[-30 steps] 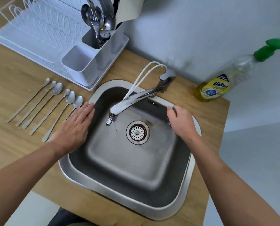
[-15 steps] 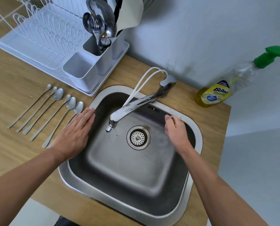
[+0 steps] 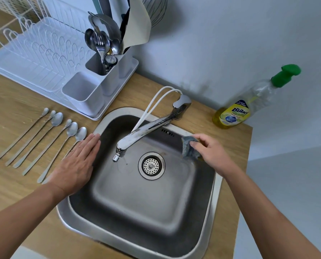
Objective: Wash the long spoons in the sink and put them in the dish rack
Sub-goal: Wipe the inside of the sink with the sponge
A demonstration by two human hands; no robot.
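Several long-handled metal spoons [image 3: 41, 139] lie side by side on the wooden counter, left of the steel sink [image 3: 215, 191]. My left hand [image 3: 79, 163] rests flat, fingers together, on the sink's left rim, covering the handle of the nearest spoon. My right hand [image 3: 208, 152] hangs over the sink's right side, pinching a grey-blue sponge [image 3: 188, 149]. The white dish rack [image 3: 43, 58] stands at the back left; its cutlery holder [image 3: 99, 86] has one bare front compartment and utensils in the rear one.
The chrome faucet [image 3: 146, 129] reaches diagonally over the basin, with no water visible, and white hoses loop behind it. A dish soap bottle [image 3: 249, 103] with a green pump stands at the back right by the wall. The counter ends just right of the sink.
My right hand has lifted from the sink's right wall and now holds the sponge clear of the basin side. My left hand stays put. The view shifted slightly downward.
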